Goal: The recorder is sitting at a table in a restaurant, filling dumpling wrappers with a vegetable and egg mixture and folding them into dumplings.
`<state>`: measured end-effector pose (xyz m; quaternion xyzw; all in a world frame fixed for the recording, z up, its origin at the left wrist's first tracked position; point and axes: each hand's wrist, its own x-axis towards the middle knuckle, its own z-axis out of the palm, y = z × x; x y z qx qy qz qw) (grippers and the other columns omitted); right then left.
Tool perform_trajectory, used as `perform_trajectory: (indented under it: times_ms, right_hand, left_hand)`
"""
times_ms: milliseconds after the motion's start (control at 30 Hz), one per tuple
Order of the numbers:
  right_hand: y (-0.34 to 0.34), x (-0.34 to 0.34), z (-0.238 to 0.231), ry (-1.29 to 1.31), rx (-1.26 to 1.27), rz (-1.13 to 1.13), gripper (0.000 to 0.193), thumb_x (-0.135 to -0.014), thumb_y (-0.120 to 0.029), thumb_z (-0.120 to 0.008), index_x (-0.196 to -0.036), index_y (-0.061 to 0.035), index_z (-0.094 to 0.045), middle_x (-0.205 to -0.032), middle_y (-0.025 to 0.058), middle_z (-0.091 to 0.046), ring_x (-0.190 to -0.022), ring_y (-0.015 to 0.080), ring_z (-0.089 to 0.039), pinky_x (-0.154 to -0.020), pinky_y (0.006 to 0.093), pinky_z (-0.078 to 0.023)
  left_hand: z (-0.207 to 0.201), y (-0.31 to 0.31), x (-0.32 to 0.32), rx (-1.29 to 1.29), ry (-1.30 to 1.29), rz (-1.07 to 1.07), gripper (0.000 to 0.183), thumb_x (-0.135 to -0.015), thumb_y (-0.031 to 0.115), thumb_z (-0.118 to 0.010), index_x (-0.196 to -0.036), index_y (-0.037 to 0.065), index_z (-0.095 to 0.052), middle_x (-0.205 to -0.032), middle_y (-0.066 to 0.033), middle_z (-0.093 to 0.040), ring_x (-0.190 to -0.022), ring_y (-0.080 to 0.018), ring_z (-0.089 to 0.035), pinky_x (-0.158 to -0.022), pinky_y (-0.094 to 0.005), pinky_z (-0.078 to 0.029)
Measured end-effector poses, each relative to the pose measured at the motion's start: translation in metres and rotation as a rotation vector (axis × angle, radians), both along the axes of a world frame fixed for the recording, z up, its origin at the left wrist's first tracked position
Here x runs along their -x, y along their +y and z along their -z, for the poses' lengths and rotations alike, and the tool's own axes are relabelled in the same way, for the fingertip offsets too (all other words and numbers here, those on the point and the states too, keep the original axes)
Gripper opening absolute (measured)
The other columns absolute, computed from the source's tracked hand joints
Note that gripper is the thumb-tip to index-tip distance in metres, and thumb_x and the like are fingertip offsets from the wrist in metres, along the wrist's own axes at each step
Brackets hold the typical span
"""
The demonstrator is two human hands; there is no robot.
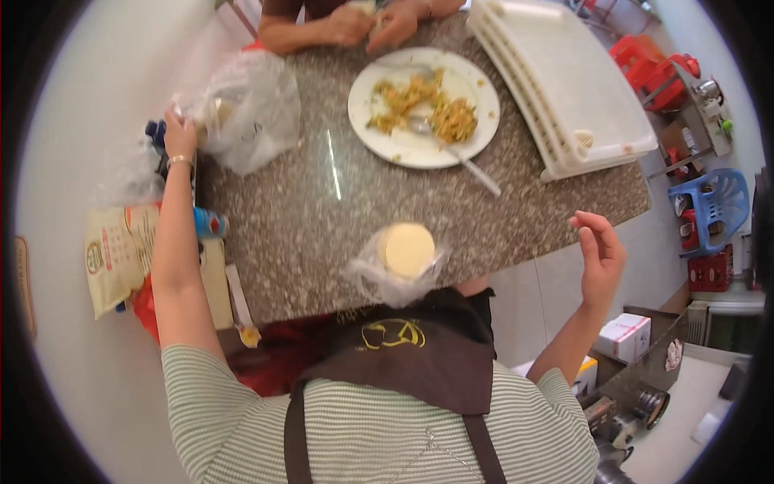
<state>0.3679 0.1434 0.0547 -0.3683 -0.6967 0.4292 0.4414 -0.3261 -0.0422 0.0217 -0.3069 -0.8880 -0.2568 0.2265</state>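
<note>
My left hand [179, 137] reaches to the far left edge of the table, its fingers closed at the side of a clear plastic bag [254, 109]; something pale and round shows inside. My right hand [603, 252] is raised off the table's right front corner, fingers loosely bent and holding nothing. Close to my apron stands a stack of round pale dough wrappers [409, 250] in an opened plastic bag [395, 289]. Beyond it, a white oval plate [367, 121] carries chopped yellow-green filling [453, 121] and a metal spoon [481, 175], its handle over the rim.
Across the speckled stone table [282, 242], another person's hands [375, 26] hold something small and pale. Stacked white plastic trays [572, 81] fill the right side. Beside the left edge are a printed sack [117, 250] and a blue can [210, 223]. A blue chair [713, 206] stands farther right.
</note>
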Motion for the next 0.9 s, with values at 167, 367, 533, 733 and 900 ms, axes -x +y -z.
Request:
perform_trajectory:
  times_ms: [167, 367, 533, 733, 900]
  right_hand:
    - [-0.029, 0.076, 0.031, -0.125, -0.006, -0.460, 0.015, -0.084, -0.003, -0.060, -0.099, -0.0009, -0.065, -0.096, 0.0111, -0.064, -0.087, 0.0192, -0.062, -0.075, 0.0275, -0.047]
    - [-0.045, 0.131, 0.058, -0.338, -0.322, -0.368, 0.013, -0.077, -0.012, -0.067, -0.088, -0.0051, -0.065, -0.090, 0.0073, -0.060, -0.089, 0.0262, -0.057, -0.080, 0.0389, -0.043]
    - [-0.058, 0.132, 0.070, -0.360, -0.322, -0.356, 0.009, -0.075, -0.012, -0.068, -0.083, -0.0077, -0.065, -0.089, 0.0022, -0.061, -0.089, 0.0221, -0.057, -0.079, 0.0352, -0.040]
    - [-0.058, 0.134, 0.075, -0.331, -0.426, -0.251, 0.010, -0.070, -0.011, -0.071, -0.078, -0.0102, -0.065, -0.086, -0.0003, -0.061, -0.085, 0.0195, -0.057, -0.080, 0.0355, -0.038]
    - [-0.055, 0.134, 0.073, -0.288, -0.459, -0.310, 0.014, -0.069, -0.008, -0.071, -0.081, -0.0102, -0.063, -0.086, 0.0005, -0.061, -0.084, 0.0203, -0.058, -0.080, 0.0348, -0.040]
  left_hand:
    - [-0.004, 0.023, -0.074, -0.618, -0.111, 0.170, 0.053, -0.079, 0.013, -0.068, -0.126, 0.002, -0.047, -0.117, -0.0124, -0.059, -0.099, -0.0218, -0.060, -0.090, -0.0343, -0.045]
    - [-0.031, 0.052, -0.314, -0.397, -0.546, 0.720, 0.019, -0.083, 0.006, -0.064, -0.102, 0.004, -0.065, -0.099, -0.0043, -0.066, -0.088, -0.0110, -0.060, -0.080, -0.0240, -0.048]
    - [0.014, 0.031, -0.380, 0.055, -0.539, 1.120, 0.027, -0.077, 0.012, -0.069, -0.102, 0.004, -0.065, -0.105, -0.0126, -0.062, -0.098, -0.0266, -0.060, -0.085, -0.0357, -0.048]
    - [0.023, 0.025, -0.392, 0.089, -0.573, 1.080, 0.032, -0.074, 0.019, -0.072, -0.101, 0.003, -0.064, -0.105, -0.0120, -0.061, -0.100, -0.0298, -0.057, -0.086, -0.0383, -0.047]
    - [0.024, 0.027, -0.395, 0.014, -0.589, 1.050, 0.026, -0.072, 0.013, -0.074, -0.095, 0.005, -0.065, -0.112, -0.0116, -0.061, -0.105, -0.0285, -0.057, -0.091, -0.0373, -0.046]
